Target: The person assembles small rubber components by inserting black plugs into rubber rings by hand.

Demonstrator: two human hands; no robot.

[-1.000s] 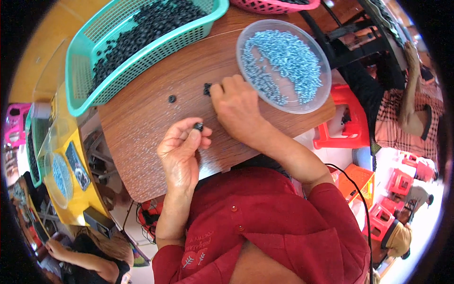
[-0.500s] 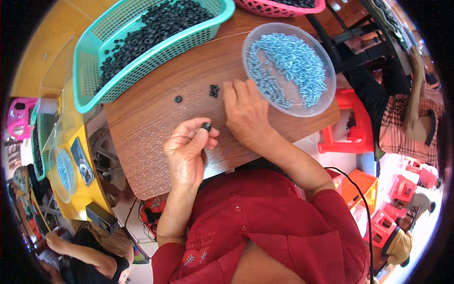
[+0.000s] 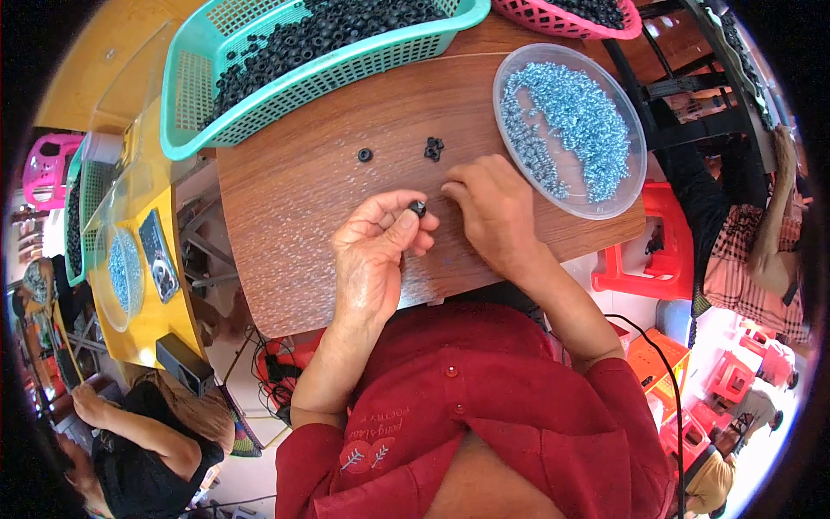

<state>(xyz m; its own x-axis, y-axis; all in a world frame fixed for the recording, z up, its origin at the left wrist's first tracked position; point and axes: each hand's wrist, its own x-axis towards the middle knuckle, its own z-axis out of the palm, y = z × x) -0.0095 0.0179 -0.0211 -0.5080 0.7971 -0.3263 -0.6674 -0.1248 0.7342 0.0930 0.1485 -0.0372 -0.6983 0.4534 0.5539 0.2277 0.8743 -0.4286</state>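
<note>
Between thumb and fingertips, my left hand (image 3: 376, 251) pinches a small black ring-like part (image 3: 418, 208) with a light glint at its upper edge. Close to its right is my right hand (image 3: 497, 208), back upward, fingers bent and drawn together near that part. Whatever those fingertips may hold is hidden. Beyond the hands a loose black ring (image 3: 365, 155) lies on the brown table (image 3: 294, 225). Further right sits a little cluster of black parts (image 3: 433, 149). A round clear plastic tray (image 3: 571, 204) with many small shiny bluish pieces (image 3: 575, 108) stands right of my right hand.
A turquoise basket (image 3: 285, 97) full of black parts stands at the table's far left. Behind the tray is a pink basket (image 3: 562, 28) of black parts. Red stools (image 3: 644, 270) are at the right. A co-worker's arm (image 3: 143, 432) shows at lower left, by a yellow table (image 3: 164, 316).
The view has shifted, so the table contents appear further right. My right hand has drawn back from beside the black cluster toward my left hand, which still pinches the black part.
</note>
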